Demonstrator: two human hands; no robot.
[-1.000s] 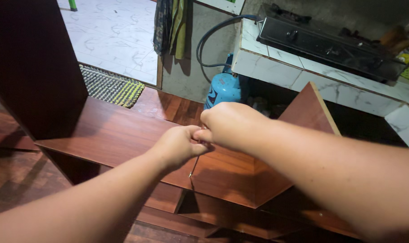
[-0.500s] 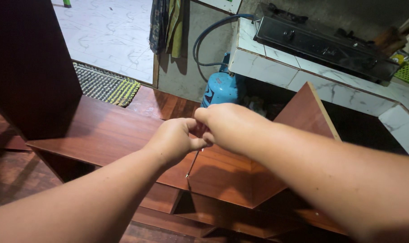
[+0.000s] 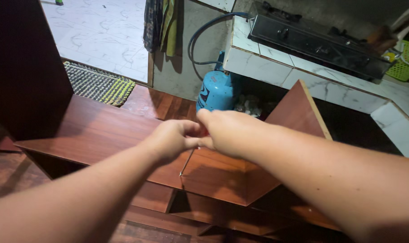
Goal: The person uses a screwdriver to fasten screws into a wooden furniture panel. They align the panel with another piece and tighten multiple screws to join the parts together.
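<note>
Both hands sit dead center of the frame, pressed together over the wooden panels (image 3: 101, 135). A second ago they were bunched tight with nothing showing underneath; now they've lifted a bit and a thin metal screwdriver (image 3: 187, 163) pokes out below, slanting down-left with its tip right at the seam where the flat board meets the tilted panel (image 3: 299, 112). So the tool looks set on its spot, I'd guess.

The left hand (image 3: 170, 139) is curled shut with fingertips pinching at the top of the shaft. The right hand (image 3: 229, 132) is closed over the handle, but the handle itself is totally hidden, and so is any screw.

Blue gas cylinder (image 3: 217, 90) sits above center, stove (image 3: 317, 42) upper right, partly dark
</note>
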